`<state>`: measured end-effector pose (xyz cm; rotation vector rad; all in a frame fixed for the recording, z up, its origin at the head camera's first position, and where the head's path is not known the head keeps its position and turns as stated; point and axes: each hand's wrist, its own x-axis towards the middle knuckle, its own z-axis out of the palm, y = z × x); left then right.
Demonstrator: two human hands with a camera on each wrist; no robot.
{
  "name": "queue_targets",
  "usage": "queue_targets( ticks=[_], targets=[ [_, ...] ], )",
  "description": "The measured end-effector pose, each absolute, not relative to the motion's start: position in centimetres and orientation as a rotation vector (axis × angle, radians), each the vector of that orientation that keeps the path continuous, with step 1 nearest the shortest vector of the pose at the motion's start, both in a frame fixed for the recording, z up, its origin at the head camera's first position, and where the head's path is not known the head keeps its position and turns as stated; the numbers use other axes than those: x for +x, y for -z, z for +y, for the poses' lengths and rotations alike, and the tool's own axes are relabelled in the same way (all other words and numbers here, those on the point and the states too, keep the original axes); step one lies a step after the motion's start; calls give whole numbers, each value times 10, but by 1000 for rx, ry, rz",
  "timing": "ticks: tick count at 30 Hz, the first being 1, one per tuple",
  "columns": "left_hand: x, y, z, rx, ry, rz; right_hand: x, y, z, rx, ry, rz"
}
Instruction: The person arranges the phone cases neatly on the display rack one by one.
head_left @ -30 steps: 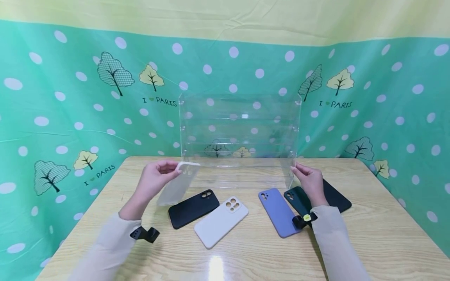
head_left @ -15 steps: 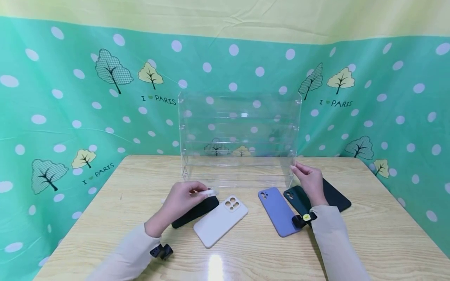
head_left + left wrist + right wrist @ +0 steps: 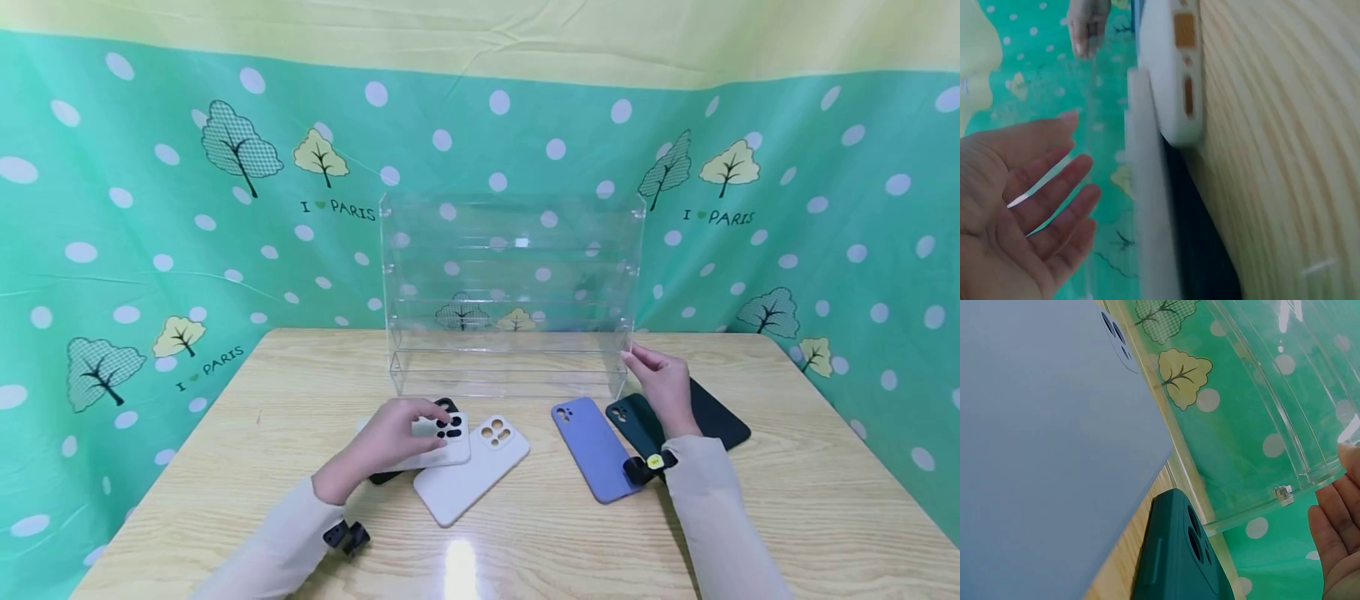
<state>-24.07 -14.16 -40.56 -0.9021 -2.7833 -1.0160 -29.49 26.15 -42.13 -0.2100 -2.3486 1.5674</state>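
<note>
My left hand (image 3: pixel 386 437), fingers loosely spread, is over a pale translucent phone case (image 3: pixel 438 457) with a dark camera cutout. The left wrist view shows a gap between that hand (image 3: pixel 1029 200) and the case. Underneath it lie part of a black phone case (image 3: pixel 384 477) and the corner of a white phone case (image 3: pixel 468 483). On the other side, my right hand (image 3: pixel 663 387) pinches the right edge of a clear acrylic display rack (image 3: pixel 510 340); thumb and fingers are on either side of the panel in the right wrist view.
Beside the right forearm lie a lavender phone case (image 3: pixel 595 454), a dark green phone case (image 3: pixel 633 417) and a black flat case (image 3: pixel 720 421), the latter two partly hidden. A green dotted curtain (image 3: pixel 300 267) stands behind the wooden table (image 3: pixel 315 367).
The left hand has carried the translucent case rightward and down onto the black and white cases, and its fingers have let go. The right hand stays on the rack.
</note>
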Motion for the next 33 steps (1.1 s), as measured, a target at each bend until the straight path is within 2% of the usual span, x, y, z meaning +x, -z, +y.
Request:
queue_targets(
  ticks=[7,16,22,33],
  targets=[
    [-256,415,-154,-912,1008,-2948,-295,422,262,-177,-1570,-2332],
    [-254,416,-153,-932,896,-2976,-296,422,262,-172,-1568,-2332],
    [-258,406,-149,-910,836,-2964,-295,421,261,-183,-1579,-2321],
    [-266,372,-153,-810,1073,-2986,-296,423,261,-180,-1582,-2308]
  ],
)
